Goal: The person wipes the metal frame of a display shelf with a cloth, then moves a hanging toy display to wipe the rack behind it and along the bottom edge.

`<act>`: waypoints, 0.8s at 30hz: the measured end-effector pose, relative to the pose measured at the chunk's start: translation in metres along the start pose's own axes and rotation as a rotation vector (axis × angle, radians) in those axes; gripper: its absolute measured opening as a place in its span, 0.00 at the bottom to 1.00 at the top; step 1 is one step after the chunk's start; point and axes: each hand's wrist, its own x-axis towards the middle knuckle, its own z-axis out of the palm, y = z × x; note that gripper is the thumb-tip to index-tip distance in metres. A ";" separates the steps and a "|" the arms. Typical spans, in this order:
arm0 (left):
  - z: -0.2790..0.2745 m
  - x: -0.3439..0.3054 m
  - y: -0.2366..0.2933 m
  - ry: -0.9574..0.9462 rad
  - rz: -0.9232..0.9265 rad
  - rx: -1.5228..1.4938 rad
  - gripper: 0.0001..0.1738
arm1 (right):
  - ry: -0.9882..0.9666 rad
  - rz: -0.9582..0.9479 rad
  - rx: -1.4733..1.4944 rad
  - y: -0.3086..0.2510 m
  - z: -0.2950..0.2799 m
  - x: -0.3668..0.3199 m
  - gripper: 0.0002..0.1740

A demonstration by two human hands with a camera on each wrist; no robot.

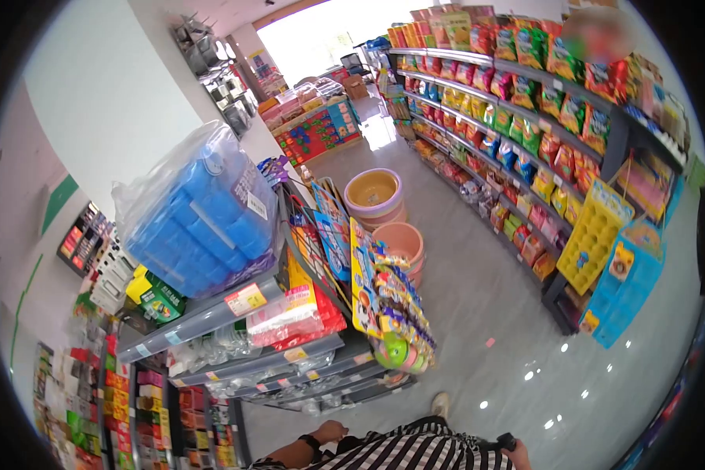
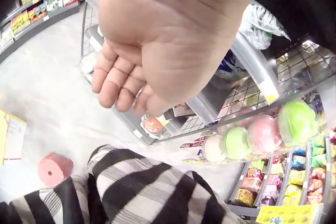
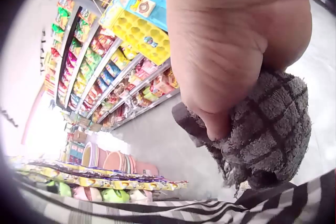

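Observation:
My right hand (image 3: 226, 71) grips a bunched dark grey checked cloth (image 3: 270, 127), a fluffy towel by its look. Low at the bottom of the head view, that hand shows beside the striped clothing with a dark bit of the towel (image 1: 507, 441) sticking out. The left hand (image 2: 157, 50) hangs palm toward its wrist camera, its fingers (image 2: 126, 79) loosely bent around nothing. In the head view the left hand (image 1: 330, 432) is at waist height, near the lower shelves of a display rack (image 1: 321, 345).
Blue plastic tubs (image 1: 204, 215) in clear wrap top the rack, with hanging snack packets (image 1: 403, 305) at its end. Stacked basins (image 1: 374, 192) and pink buckets (image 1: 403, 239) stand on the aisle floor (image 1: 478, 376). Snack shelves (image 1: 509, 102) line the right side, with yellow and blue cardboard displays (image 1: 623, 274).

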 end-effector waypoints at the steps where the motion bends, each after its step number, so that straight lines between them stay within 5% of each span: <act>1: -0.007 0.015 0.006 0.018 0.011 -0.021 0.22 | 0.027 0.095 -0.093 -0.017 -0.013 0.000 0.26; 4: -0.014 0.036 0.018 -0.029 -0.165 -0.255 0.23 | 0.029 0.236 0.095 -0.018 -0.047 0.017 0.24; 6: -0.008 0.048 0.010 0.059 -0.045 -0.212 0.22 | 0.044 0.170 -0.042 -0.098 -0.081 -0.001 0.21; 7: -0.006 0.054 0.007 0.078 -0.036 -0.165 0.20 | 0.038 -0.122 -0.208 -0.146 -0.096 -0.012 0.15; 8: -0.010 0.059 0.005 0.066 -0.046 -0.170 0.20 | 0.302 0.142 -0.223 -0.043 -0.103 0.034 0.24; 10: -0.027 0.061 0.007 -0.031 0.081 0.149 0.17 | 0.558 0.136 -0.230 -0.009 -0.114 0.052 0.23; 12: -0.048 0.057 0.019 -0.012 0.080 0.164 0.15 | 0.633 0.171 -0.192 0.001 -0.116 0.061 0.22; 15: -0.082 0.059 0.050 -0.062 -0.328 -0.343 0.10 | 0.350 -0.060 -0.133 -0.043 -0.119 0.055 0.10; 18: -0.066 0.065 0.047 -0.070 -0.361 -0.330 0.11 | 0.043 0.000 -0.004 0.000 -0.121 0.085 0.20; 19: -0.063 0.063 0.053 -0.065 -0.333 -0.279 0.14 | 0.029 0.294 -0.176 0.022 -0.121 0.097 0.17; 20: -0.070 0.060 0.074 -0.058 -0.359 -0.295 0.14 | 0.002 0.284 -0.190 0.017 -0.126 0.103 0.17; 22: -0.082 0.059 0.122 0.136 -0.838 -0.870 0.15 | 0.054 -0.366 -0.366 0.007 -0.134 0.114 0.15; 23: -0.079 0.059 0.131 0.156 -0.856 -0.886 0.15 | 0.031 -0.386 -0.371 0.002 -0.151 0.137 0.15; 24: -0.073 0.061 0.140 0.172 -0.906 -0.893 0.15 | -0.125 0.082 -0.100 -0.006 -0.173 0.167 0.16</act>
